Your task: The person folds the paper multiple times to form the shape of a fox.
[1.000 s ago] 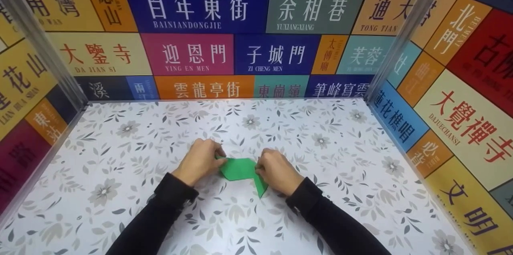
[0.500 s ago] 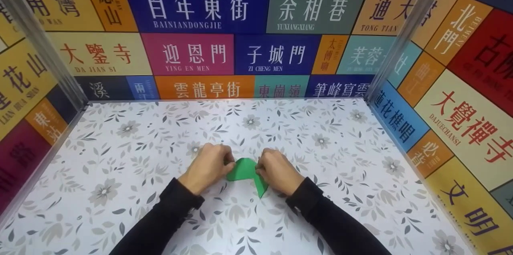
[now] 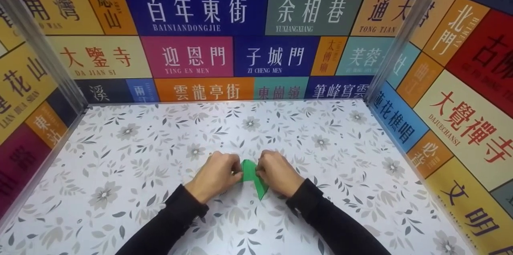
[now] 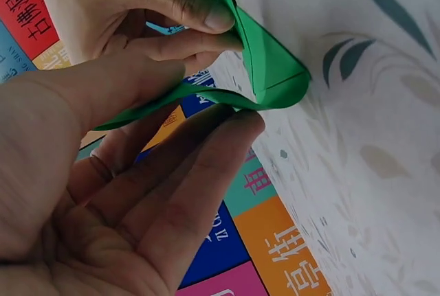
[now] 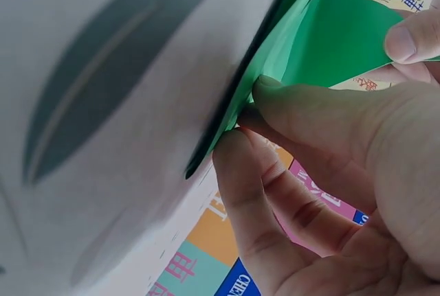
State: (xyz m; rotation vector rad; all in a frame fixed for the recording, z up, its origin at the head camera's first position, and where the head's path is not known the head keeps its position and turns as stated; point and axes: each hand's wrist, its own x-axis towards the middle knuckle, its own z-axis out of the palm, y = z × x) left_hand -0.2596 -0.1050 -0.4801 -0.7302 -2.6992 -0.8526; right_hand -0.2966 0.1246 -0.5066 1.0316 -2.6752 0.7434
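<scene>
A folded piece of green paper [image 3: 249, 171] stands between both hands, close over the floral tabletop. My left hand [image 3: 218, 173] pinches its left end between thumb and fingers. On the other side my right hand [image 3: 278, 173] pinches the paper near a pointed flap that angles down toward me. In the left wrist view the green paper [image 4: 275, 69] bends in a rounded curve, with a crease line across it near the bend. Seen from the right wrist, the green paper [image 5: 337, 35] shows layers, and the right thumb presses on its edge. Parts of both ends are hidden behind the fingers.
A white tabletop [image 3: 160, 130] printed with grey leaves and flowers lies under the hands. Upright panels [image 3: 192, 56] covered in coloured name blocks enclose it at the back and both sides, with clear corner strips [image 3: 386, 46] where they meet.
My left hand has moved to the right and slightly toward me, bringing the paper's left end closer to the right hand. The right hand has stayed nearly still.
</scene>
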